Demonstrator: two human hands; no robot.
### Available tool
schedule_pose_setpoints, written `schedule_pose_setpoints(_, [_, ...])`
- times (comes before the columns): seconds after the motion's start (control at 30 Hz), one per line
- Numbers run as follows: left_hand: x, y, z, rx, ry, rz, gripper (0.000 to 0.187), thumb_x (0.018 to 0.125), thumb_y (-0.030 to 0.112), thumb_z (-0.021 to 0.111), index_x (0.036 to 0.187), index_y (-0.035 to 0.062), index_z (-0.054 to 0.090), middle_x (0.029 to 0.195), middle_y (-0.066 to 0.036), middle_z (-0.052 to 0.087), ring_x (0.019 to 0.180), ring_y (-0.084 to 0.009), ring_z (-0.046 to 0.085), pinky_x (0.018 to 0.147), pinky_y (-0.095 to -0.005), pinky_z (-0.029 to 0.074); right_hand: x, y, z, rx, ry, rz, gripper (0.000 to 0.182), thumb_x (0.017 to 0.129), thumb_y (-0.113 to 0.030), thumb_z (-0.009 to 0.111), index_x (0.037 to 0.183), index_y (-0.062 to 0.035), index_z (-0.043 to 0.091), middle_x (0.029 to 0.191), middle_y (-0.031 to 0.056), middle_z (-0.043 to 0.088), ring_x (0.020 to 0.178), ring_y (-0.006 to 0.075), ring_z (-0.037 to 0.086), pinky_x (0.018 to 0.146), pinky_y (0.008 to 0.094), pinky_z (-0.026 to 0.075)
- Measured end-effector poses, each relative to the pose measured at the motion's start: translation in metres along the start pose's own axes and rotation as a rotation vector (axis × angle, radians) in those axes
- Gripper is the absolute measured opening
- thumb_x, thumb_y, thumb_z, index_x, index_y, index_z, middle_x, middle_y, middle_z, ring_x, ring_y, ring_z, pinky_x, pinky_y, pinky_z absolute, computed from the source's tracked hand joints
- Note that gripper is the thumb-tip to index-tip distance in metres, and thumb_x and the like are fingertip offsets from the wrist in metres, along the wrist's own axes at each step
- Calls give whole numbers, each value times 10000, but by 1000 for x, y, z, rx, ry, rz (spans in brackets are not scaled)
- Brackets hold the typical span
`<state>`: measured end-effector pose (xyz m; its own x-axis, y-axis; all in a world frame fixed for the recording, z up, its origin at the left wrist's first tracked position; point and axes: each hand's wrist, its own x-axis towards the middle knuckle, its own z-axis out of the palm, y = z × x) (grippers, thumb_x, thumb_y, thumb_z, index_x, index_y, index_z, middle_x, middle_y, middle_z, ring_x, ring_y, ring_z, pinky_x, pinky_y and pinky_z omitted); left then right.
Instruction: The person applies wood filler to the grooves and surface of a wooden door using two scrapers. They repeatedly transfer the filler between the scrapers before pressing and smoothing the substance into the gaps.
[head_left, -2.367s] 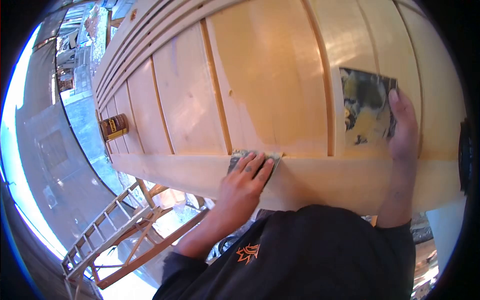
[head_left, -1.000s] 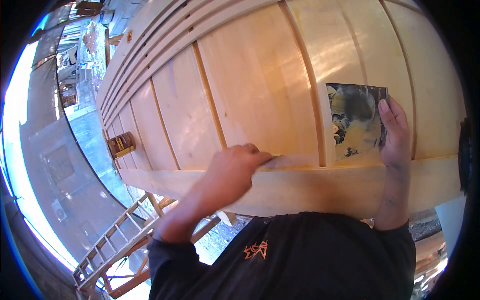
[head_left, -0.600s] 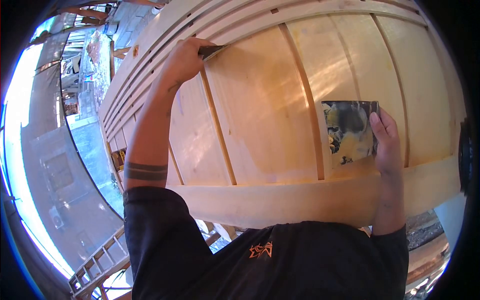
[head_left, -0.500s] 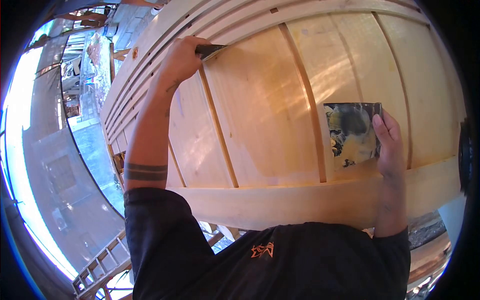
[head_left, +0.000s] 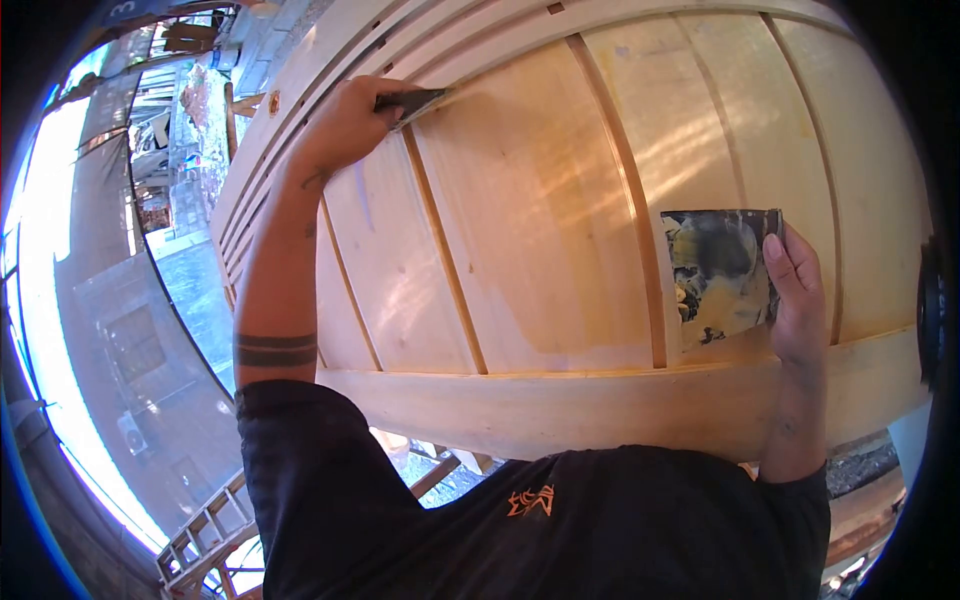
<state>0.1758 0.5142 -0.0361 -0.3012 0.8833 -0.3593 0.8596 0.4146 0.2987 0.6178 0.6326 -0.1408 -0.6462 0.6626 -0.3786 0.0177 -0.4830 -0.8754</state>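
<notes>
You are holding a scraper [head_left: 412, 100] at the far edge of the panel [head_left: 540, 200], a smeared plate [head_left: 725, 265] in your other hand.
Your left hand [head_left: 350, 120] is clasping the scraper, its tip pointing right, just beside the slats [head_left: 500, 51]. Your right hand [head_left: 797, 278] is gripping the plate's right edge, thumb on top; the plate is showing over the panel's near right part, contact unclear.

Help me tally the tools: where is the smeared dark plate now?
In the head view, the smeared dark plate is right of centre, gripped at its right edge by the right hand, with the wooden panel behind.
</notes>
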Motion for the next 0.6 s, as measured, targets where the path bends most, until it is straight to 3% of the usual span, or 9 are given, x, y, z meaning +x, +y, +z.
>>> schedule_pose_setpoints(0.13, [4, 21, 3, 205, 84, -2, 314, 822, 3, 579, 1124, 37, 653, 979, -206, 675, 894, -329, 645, 813, -367, 486, 0, 4, -2, 13, 14, 0, 393, 995, -192, 503, 1299, 56, 492, 1153, 54, 599, 1067, 98, 520, 978, 255, 373])
schedule_pose_setpoints(0.23, [4, 24, 9, 117, 87, -76, 318, 823, 3, 568, 1128, 39, 652, 997, -212, 668, 917, -363, 630, 825, -388, 481, 1, 3, -2, 12, -22, -6, 394, 997, -194, 500, 1299, 58, 489, 1154, 55, 595, 1072, 95, 516, 974, 248, 375])
schedule_pose_setpoints(0.33, [0, 13, 22, 117, 110, -74, 329, 817, -2, 565, 1133, 38, 650, 989, -208, 670, 919, -353, 634, 832, -391, 476, 1, 2, 0, 29, -28, 3, 383, 1000, -197, 491, 1283, 62, 501, 1140, 49, 596, 1061, 87, 513, 960, 237, 377])
schedule_pose_setpoints(0.43, [-5, 6, 16, 46, 31, 79, 334, 817, -15, 551, 1133, 35, 647, 984, -207, 670, 919, -350, 635, 829, -391, 474, -2, -8, 8, -6, -20, -16, 361, 1005, -202, 480, 1244, 64, 526, 1094, 30, 602, 1015, 69, 513, 926, 221, 383])
schedule_pose_setpoints(0.53, [-7, 12, 16, 77, 54, 20, 345, 814, -27, 530, 1134, 30, 646, 956, -215, 669, 902, -350, 639, 824, -389, 475, 2, -9, 6, 3, -78, -36, 341, 1008, -207, 473, 1207, 61, 547, 1047, 12, 607, 968, 53, 509, 895, 209, 388])
schedule_pose_setpoints(0.6, [-4, 17, 14, 151, 76, -70, 300, 824, -29, 557, 1108, 2, 647, 905, -192, 678, 850, -271, 644, 821, -346, 483, 2, -7, 8, 39, -73, -37, 329, 1009, -207, 470, 1187, 57, 556, 1023, 2, 607, 945, 45, 505, 879, 204, 389])
